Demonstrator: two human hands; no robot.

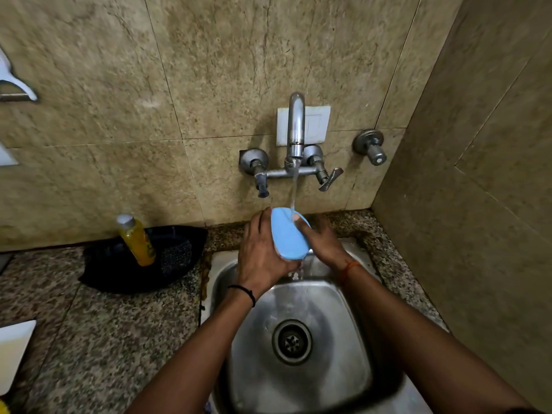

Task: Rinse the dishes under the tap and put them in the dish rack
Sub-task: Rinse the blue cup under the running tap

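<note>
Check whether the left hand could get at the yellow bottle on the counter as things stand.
Probably not right away: the left hand grips the blue dish under the tap. The path to the yellow bottle itself looks free, so it would need to let go first.

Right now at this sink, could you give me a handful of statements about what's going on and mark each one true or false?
1. Water runs from the tap onto a light blue dish. True.
2. Only one hand holds the light blue dish. False: the left hand grips it and the right hand holds its other side.
3. The steel sink is piled with dirty plates. False: no plates show in its basin, only the drain.
4. A yellow bottle stands on the counter to the left of the sink. True.
5. The left wrist bears a black band. True.
6. The light blue dish rests in a dish rack. False: it is held under the stream, and no rack is in view.
</note>
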